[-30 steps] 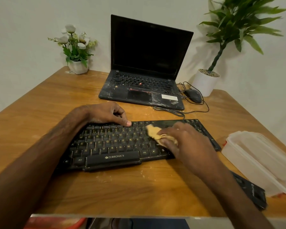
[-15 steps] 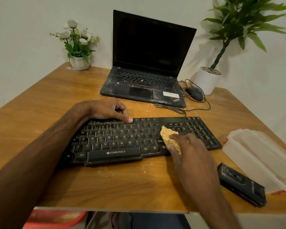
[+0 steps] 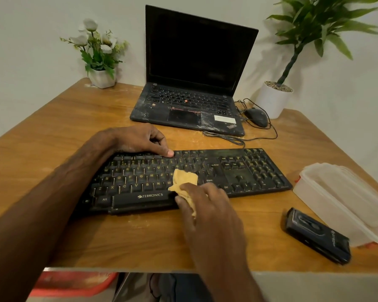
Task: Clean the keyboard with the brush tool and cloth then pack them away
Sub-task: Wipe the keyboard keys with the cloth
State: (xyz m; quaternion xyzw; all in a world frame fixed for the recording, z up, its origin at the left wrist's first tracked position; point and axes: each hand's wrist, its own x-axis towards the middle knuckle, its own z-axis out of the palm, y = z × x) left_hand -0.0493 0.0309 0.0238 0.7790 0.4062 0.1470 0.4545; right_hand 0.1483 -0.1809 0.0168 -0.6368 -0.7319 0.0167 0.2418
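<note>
A black Zebronics keyboard (image 3: 238, 171) lies across the middle of the wooden table. My left hand (image 3: 140, 138) rests on its far left edge, thumb on the top key row and fingers curled behind the rim, holding it steady. My right hand (image 3: 205, 203) grips a crumpled yellow cloth (image 3: 183, 182) and presses it on the keys just right of the space bar. A black case (image 3: 316, 235), probably the brush tool, lies on the table at the right, near the front edge.
An open dusty laptop (image 3: 190, 83) stands behind the keyboard, with a mouse (image 3: 256, 117) and loose cables to its right. A clear plastic container (image 3: 345, 199) sits at the right edge. A flower pot (image 3: 100, 77) and a potted plant (image 3: 273, 99) occupy the back corners.
My right hand has drawn the cloth toward me and leftward, from the upper middle keys down to the bottom rows beside the space bar. The left hand has stayed on the keyboard's far edge.
</note>
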